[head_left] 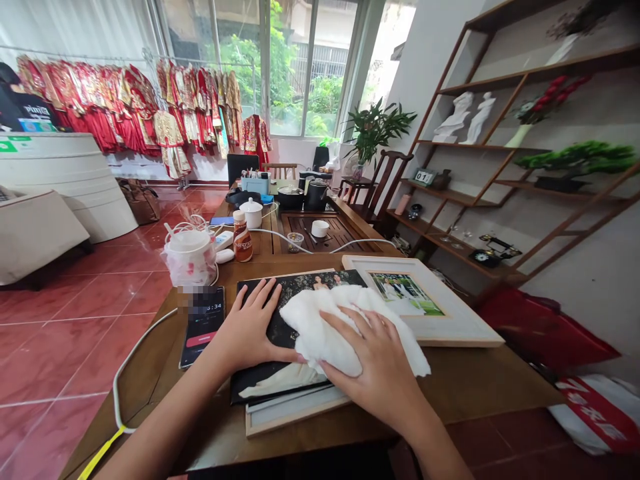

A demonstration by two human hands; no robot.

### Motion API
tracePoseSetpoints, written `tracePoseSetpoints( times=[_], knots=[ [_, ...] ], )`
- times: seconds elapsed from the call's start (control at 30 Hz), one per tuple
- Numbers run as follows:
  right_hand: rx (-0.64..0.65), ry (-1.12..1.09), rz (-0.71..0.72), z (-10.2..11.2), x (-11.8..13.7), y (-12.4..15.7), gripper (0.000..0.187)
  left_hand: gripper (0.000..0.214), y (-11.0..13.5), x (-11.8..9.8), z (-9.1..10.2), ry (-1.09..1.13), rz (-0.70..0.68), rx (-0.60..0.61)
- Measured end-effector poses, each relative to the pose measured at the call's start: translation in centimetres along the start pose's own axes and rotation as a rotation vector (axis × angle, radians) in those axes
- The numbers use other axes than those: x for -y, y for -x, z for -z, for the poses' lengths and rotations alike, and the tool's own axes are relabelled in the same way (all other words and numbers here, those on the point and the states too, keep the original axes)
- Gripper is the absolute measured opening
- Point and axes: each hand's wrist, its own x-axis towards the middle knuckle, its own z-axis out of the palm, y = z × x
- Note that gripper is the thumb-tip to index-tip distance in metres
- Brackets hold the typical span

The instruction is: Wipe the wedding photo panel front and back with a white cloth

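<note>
Pinning the photo panel (300, 288), the spread left hand (249, 327) steadies it while the spread right hand (375, 367) presses white cloth (305, 327) on it, lower center.

2 hands (249, 327), 1 wht cloth (345, 327), 2 figs (479, 119)

Left side: a black smartphone (203, 327) lies just beside the left hand (247, 327), a white cable (114, 393) curving past it.
Ahead: a round white plastic-wrapped jug (189, 253) and a brown-labelled bottle (243, 239) stand in the way.
Right side: a pale wooden picture frame (463, 313) sits near the right hand (373, 367).
Free room: brown wooden tabletop (475, 383) in front of that frame.
</note>
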Motion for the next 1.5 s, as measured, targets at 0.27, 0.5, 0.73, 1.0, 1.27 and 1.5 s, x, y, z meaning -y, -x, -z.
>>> tracePoseSetpoints(
  times=[0.27, 0.5, 0.73, 1.0, 1.27, 1.5],
  knots=[
    [-0.030, -0.026, -0.026, -0.6, -1.1, -2.0, 0.055, 0.122, 0.3, -0.1, 0.2, 0.020, -0.015, 0.011],
    [-0.043, 0.001, -0.053, -0.9, -1.0, -2.7, 0.054, 0.121, 0.3, -0.2, 0.0, 0.011, 0.002, 0.015],
    [-0.004, -0.014, -0.008, 0.0, 0.0, -0.4, 0.059, 0.117, 0.0, -0.2, 0.2, -0.006, 0.009, 0.033],
    [-0.017, -0.042, -0.047, -0.3, -1.4, -2.2, 0.053, 0.125, 0.1, -0.5, 0.5, 0.010, 0.003, 0.050],
    [-0.048, -0.017, -0.041, -0.6, -1.4, -2.7, 0.053, 0.123, 0.3, -0.6, 0.3, -0.009, 0.009, 0.036],
    [-0.016, -0.029, -0.007, 0.3, -0.1, -1.0, 0.058, 0.124, -0.1, -0.7, 0.4, -0.003, 0.006, 0.028]
  ],
)
